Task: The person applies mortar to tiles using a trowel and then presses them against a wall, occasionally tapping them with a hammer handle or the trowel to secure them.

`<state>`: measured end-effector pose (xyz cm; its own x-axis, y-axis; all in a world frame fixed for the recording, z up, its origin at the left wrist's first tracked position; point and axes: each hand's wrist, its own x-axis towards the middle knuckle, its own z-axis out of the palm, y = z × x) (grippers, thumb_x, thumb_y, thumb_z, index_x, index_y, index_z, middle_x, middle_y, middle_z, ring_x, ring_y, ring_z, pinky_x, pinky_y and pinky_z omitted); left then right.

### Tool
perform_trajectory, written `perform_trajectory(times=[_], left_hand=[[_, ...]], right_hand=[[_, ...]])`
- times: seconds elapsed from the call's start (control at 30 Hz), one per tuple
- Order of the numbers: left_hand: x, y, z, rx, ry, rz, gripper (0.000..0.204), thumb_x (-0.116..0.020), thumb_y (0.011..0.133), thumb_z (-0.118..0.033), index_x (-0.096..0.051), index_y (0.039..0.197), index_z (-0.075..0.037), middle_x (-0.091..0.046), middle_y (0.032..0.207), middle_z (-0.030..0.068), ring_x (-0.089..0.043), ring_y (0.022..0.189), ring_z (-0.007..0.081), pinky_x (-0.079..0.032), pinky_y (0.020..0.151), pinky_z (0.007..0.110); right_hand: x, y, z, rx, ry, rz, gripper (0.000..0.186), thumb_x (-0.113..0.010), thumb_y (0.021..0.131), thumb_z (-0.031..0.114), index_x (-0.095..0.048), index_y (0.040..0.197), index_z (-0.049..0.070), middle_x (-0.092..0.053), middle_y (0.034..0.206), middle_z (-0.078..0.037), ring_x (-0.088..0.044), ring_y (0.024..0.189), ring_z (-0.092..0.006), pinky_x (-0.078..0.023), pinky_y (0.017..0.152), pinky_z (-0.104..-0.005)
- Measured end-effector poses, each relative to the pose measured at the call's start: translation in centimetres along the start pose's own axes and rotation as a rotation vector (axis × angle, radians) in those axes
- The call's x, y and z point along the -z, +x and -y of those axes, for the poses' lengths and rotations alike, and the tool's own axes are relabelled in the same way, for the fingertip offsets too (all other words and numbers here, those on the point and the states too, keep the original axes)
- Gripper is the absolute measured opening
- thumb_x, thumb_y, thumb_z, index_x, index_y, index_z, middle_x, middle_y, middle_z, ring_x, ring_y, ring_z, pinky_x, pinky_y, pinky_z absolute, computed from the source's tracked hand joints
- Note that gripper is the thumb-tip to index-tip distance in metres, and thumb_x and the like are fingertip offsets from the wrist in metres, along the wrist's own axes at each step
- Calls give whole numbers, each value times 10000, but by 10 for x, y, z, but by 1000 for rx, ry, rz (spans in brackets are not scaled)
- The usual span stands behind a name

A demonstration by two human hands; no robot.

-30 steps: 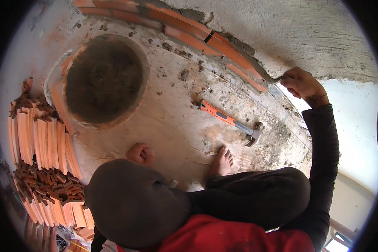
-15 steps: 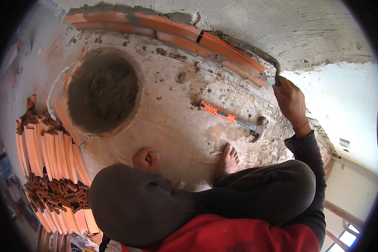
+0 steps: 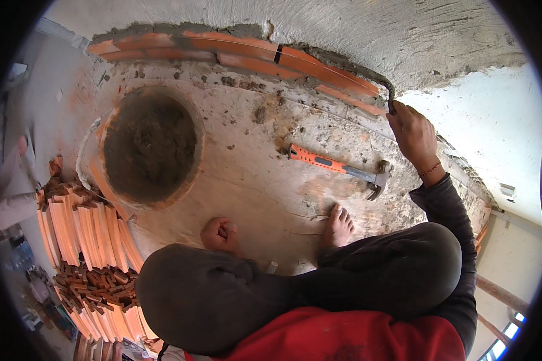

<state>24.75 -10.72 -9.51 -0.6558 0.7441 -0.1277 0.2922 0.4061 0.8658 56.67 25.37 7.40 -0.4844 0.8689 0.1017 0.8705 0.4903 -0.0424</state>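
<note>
My right hand point(image 3: 412, 135) grips a dark, bent-necked trowel point(image 3: 390, 90) at the right end of a low orange brick course point(image 3: 245, 45), along the grey mortar on its upper edge against the rough wall point(image 3: 439, 36). A thin line runs along the bricks. My left hand point(image 3: 221, 234) is curled closed beside my bent leg; whatever it may hold is hidden. A claw hammer point(image 3: 324, 161) with orange and grey handle lies on the dusty floor below my right hand, near my bare foot point(image 3: 338, 227).
A round tub of grey mortar point(image 3: 149, 144) stands at left. Stacks of orange bricks point(image 3: 78, 231) sit below it. Assorted items point(image 3: 23, 259) crowd the far left edge. Brown pipes point(image 3: 497, 289) and a pale wall point(image 3: 488, 156) are at right.
My right hand and the trowel have shifted along the top of the brickwork, the wrist turning more upright. The view has also tilted a little. My left hand stays curled.
</note>
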Motion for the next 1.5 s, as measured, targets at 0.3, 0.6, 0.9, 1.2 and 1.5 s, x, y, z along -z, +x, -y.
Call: perform_trajectory(times=[0.3,0.6,0.9,1.2,1.5], left_hand=[[6,11,10,-129,-54,122,230,-731,630,-94,-682,841,-16,-566,642,30,-463,518,82,-384,505,232],[12,7,21,-75,-19,126,251,-752,649,-104,-680,863,5,-572,637,42,-458,500,91,-386,489,246],[12,10,27,-158,102,198,219,-761,708,-109,-680,878,3,-584,641,49,-473,527,98,-400,499,251],[14,11,23,-178,73,190,242,-784,691,-111,-685,886,-9,-570,624,42,-458,496,101,-397,478,252],[13,9,19,-128,77,186,235,-751,711,-105,-682,902,15,-603,657,59,-496,535,110,-415,509,258]], right_hand=[[4,-8,-5,-46,36,-100,274,-680,918,188,-657,1167,74,-709,962,-124,-694,815,-341,-548,681,-434],[6,24,26,25,-13,19,283,-665,918,238,-633,1154,84,-697,924,-149,-677,781,-364,-529,661,-466],[31,8,26,-233,951,663,264,-606,978,247,-645,1007,-13,-593,658,-60,-573,506,-173,-462,506,-324],[18,27,50,-524,1463,800,293,-494,1042,280,-614,985,18,-560,678,-4,-533,479,-96,-432,407,-242],[37,6,44,-722,1555,749,289,-494,1047,285,-607,984,27,-542,689,5,-519,483,-89,-434,416,-230]])
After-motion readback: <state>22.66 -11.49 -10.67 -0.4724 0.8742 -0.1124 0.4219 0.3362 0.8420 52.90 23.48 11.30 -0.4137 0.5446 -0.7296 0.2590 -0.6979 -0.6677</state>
